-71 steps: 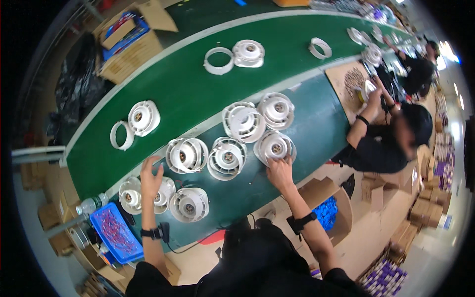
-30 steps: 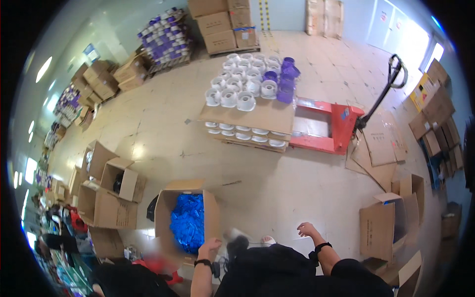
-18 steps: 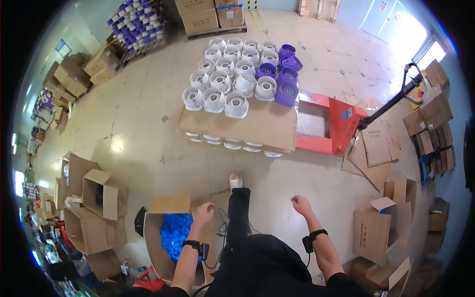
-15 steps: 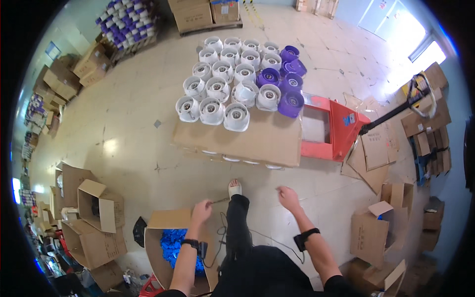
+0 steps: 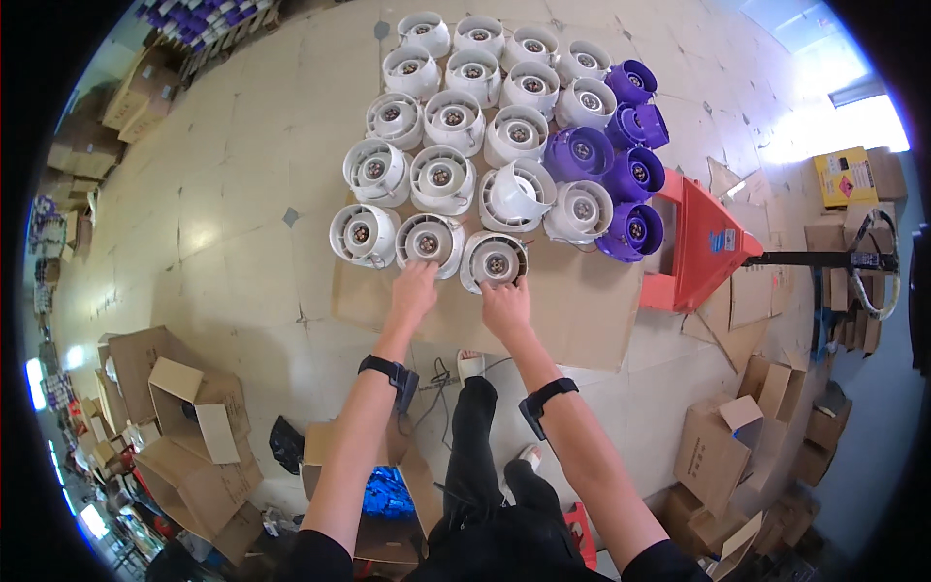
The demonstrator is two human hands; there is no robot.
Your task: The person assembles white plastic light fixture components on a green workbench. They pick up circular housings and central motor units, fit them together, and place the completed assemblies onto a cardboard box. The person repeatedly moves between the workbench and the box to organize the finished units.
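Below the rows: open brown cardboard box [image 5: 422, 485], shiny blue pieces [image 5: 386, 492] inside.
Left hand [image 5: 415, 283]: at the near rim of a round white plastic housing [image 5: 430, 242], second from left in front; pinching or merely touching, impossible to make out.
Right hand [image 5: 506, 303]: fingers at the near edge of a ringed white plastic housing [image 5: 497, 262], just right of the other; firmness of grip unclear.
Beneath both housings: flat brown cardboard sheet [image 5: 572, 320].
Right end of rows: round purple plastic housings [image 5: 632, 233].
Farther right: red metal pallet jack [image 5: 706, 238].
Far upper left: piled white and purple pieces [image 5: 199, 19].

black sleeves [image 5: 663, 563] | black wristbands [image 5: 555, 389] (boxy modules [image 5: 531, 419] attached) | black trousers [image 5: 471, 436]
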